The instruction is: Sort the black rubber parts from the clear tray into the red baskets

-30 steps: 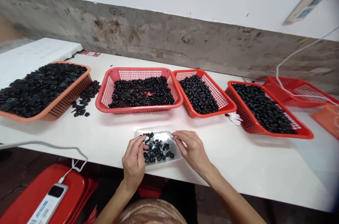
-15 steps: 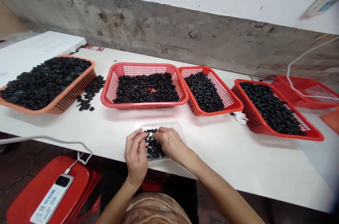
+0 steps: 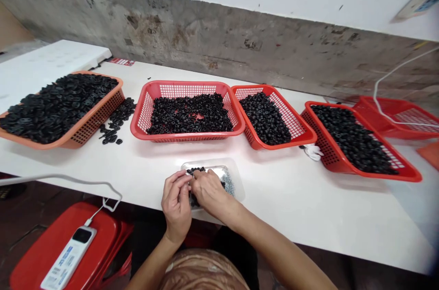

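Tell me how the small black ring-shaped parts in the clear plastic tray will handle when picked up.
The small black ring-shaped parts look light, perhaps rubbery. Being round, they may roll across the clear plastic tray.

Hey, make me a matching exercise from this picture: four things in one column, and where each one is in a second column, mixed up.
Things:
1. Orange basket
2. Loose black rings
3. White power bank
4. Clear plastic tray

Places:
A. On a red stool below the table
B. Beneath the left hand and right hand
C. At the left end of the white table, holding a heap of black rings
D. On the table beside the orange basket

Pairs: 1-C, 2-D, 3-A, 4-B
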### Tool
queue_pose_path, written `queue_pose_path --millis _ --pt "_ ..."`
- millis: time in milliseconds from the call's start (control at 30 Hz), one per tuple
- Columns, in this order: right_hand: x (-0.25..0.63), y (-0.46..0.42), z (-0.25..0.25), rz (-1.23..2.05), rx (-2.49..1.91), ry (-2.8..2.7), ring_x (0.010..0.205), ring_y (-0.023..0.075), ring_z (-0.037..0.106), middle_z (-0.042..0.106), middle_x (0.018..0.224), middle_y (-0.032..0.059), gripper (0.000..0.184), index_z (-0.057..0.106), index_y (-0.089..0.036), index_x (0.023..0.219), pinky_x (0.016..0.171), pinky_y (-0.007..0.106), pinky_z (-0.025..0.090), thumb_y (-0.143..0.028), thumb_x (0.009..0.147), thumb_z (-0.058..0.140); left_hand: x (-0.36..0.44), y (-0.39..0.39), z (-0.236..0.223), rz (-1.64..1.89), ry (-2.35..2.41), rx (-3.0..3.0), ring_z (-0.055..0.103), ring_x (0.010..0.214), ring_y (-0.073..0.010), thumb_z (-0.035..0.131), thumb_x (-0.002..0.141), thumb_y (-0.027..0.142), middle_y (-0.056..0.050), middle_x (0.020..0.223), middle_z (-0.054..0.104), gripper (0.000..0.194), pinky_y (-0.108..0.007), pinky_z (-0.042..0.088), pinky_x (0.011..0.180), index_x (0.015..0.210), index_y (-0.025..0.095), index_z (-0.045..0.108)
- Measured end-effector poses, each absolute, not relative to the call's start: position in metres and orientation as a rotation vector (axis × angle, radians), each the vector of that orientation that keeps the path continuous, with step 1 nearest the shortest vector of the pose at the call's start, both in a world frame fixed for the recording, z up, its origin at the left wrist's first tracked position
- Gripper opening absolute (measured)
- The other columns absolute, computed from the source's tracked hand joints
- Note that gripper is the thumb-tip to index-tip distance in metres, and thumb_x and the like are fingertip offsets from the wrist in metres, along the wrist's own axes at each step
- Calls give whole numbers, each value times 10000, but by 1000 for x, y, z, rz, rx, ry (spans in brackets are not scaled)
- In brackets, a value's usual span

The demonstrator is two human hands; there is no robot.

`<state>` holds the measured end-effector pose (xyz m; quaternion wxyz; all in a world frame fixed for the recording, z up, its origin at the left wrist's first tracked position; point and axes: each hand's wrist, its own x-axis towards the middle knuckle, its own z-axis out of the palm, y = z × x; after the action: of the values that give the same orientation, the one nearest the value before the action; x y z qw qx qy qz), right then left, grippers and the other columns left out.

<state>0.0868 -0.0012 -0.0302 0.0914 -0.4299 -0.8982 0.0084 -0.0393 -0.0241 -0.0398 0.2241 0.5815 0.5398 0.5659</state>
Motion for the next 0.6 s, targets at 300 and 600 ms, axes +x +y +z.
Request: queue_pose_path --millis 300,600 --pt "90 10 -19 169 -1204 -2832 905 256 623 663 1022 151 198 614 -111 1049 847 422 476 -172 993 434 -42 -24 -34 1515 1490 1711 621 1062 -213 463 973 156 -89 1105 635 228 -379 522 937 1023 189 684" --pt "86 19 -5 386 -1382 -2737 693 229 672 693 831 146 189 671 -102 878 612 300 449 -133 926 491 -48 -27 -29 1369 1424 1730 614 1098 -217 480 973 183 -93 1139 628 249 -369 512 964 1096 211 694"
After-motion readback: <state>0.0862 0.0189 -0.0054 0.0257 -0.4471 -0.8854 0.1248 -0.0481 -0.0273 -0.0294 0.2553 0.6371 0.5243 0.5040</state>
